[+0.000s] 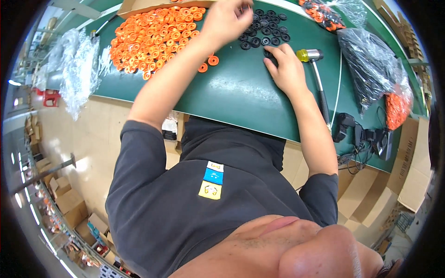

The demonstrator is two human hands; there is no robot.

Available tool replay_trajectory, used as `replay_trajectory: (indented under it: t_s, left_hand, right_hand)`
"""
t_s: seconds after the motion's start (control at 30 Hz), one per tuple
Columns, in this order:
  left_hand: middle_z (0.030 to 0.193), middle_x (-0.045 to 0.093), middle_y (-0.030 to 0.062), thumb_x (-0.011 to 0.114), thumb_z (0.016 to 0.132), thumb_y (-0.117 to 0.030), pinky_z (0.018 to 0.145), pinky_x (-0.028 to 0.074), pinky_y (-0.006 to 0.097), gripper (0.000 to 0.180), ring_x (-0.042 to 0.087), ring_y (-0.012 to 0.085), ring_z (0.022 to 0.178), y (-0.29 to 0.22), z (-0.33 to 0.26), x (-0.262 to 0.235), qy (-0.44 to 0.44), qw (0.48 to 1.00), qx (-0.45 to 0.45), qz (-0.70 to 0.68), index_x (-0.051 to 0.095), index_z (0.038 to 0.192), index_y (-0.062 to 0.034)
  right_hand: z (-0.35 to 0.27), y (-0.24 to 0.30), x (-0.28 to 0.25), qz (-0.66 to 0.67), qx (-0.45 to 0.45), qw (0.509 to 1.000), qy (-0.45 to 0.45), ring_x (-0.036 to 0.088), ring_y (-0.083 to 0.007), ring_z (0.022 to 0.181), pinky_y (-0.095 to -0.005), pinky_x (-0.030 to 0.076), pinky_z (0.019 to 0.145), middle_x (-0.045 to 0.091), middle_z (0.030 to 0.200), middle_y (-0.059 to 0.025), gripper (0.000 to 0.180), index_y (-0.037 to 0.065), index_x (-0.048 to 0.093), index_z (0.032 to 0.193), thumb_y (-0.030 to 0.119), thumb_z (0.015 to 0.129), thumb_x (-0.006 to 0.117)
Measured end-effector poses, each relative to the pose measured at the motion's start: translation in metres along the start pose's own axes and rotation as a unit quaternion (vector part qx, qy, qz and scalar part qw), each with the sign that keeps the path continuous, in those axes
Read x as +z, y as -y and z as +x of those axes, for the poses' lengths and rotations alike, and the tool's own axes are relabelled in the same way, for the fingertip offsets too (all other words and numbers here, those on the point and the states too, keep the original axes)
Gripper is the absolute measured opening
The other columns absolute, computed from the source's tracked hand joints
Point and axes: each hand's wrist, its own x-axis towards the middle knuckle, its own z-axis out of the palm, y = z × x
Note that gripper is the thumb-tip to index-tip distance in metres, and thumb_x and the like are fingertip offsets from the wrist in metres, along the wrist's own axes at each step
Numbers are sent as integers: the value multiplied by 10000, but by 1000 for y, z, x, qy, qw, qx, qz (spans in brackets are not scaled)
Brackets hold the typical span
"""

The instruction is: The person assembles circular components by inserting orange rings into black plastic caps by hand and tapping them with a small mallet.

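My left hand (227, 23) reaches across to the far edge of the view, beside the black pieces. Its fingers are curled together, and what they hold, if anything, cannot be made out. Several small round black plastic discs (265, 30) lie loosely grouped on the green table (232, 97). Just in front of them, my right hand (287, 69) rests low over the table, its thumb and fingers closed around a black disc (267, 53) that is partly covered. To the left spreads a large heap of orange plastic rings (153, 39). Two orange rings (203, 67) lie apart near my left forearm.
A mallet (320, 78) with a yellow end lies right of my right hand. Bags of black parts (371, 65) and orange parts (397, 109) line the right side, near cables (357, 143). Crumpled clear plastic (79, 65) hangs over the left edge. A carton (157, 5) stands behind the heap.
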Motion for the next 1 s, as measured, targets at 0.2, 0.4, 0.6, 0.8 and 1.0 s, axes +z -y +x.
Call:
replay_trajectory:
  t_s: [0.2,0.4,0.6,0.8,1.0]
  left_hand:
    - [1037,685,214,752,856,-333,865,540,439,408,674,360,981,48,55,-54,-21,978,-74,195,658,1076,-3]
    - [909,719,154,738,861,-306,773,556,424,288,706,304,861,59,19,-67,167,909,-63,376,686,906,-26]
    - [1068,646,179,625,894,-144,872,549,461,219,660,367,991,76,-7,-46,152,874,39,459,715,1067,-45]
    - [1091,624,152,653,893,-135,868,545,457,220,653,359,986,10,-33,-32,164,915,17,367,702,1088,-44]
    - [1082,626,105,740,840,-71,856,550,343,277,667,247,945,-38,-46,1,120,986,104,40,702,1114,-66]
  right_hand:
    - [-9,1,-13,70,25,997,19,638,-342,906,-426,527,824,587,1001,-139,218,34,697,1066,102,859,709]
    - [-11,1,-12,63,18,998,18,632,-364,909,-454,516,805,606,954,-153,169,33,691,1051,117,918,628]
    - [-13,3,-13,66,3,998,16,625,-379,908,-469,511,786,613,946,-156,183,42,681,1070,85,912,598]
    - [-11,2,-14,63,17,998,13,628,-380,896,-471,515,770,611,928,-165,245,52,673,1109,41,895,555]
    - [-6,0,-16,149,39,988,-7,655,-342,864,-413,537,776,638,970,-148,308,48,662,1143,3,840,633]
